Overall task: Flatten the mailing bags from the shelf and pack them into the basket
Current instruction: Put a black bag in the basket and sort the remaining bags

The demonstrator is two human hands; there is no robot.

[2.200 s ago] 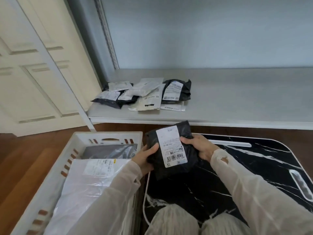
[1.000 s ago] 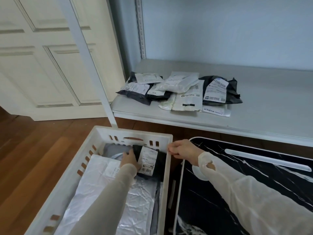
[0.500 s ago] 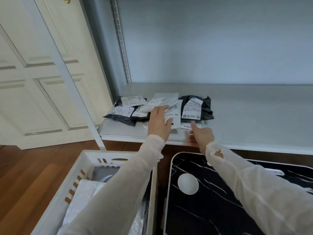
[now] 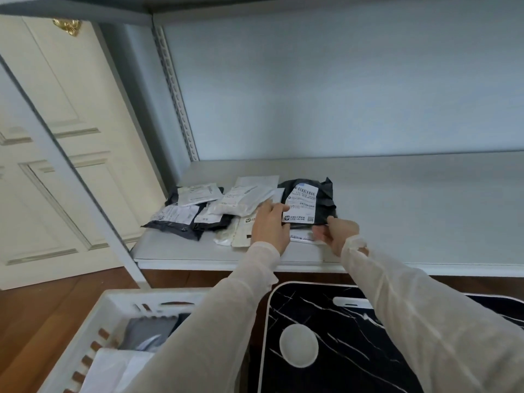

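A black mailing bag [image 4: 320, 199] with a white label lies on the grey shelf [image 4: 411, 219], at the right end of a pile of several black, white and cream mailing bags [image 4: 226, 205]. My left hand [image 4: 269, 226] holds the black bag's left edge, thumb on the label. My right hand [image 4: 338, 232] pinches its front right corner. The white slotted basket [image 4: 119, 303] stands on the floor at lower left, with grey and white bags inside; my left sleeve hides part of it.
A black marble-pattern board [image 4: 340, 344] with a white round spot lies below the shelf, right of the basket. A white shelf post [image 4: 85, 194] slants down at the left in front of a cream door [image 4: 56, 137]. Another shelf board runs overhead.
I put the earlier black bag into the basket, then both hands rose to the shelf. Since half a second ago my left hand shifted right off the cream bag and both hands took the black bag.
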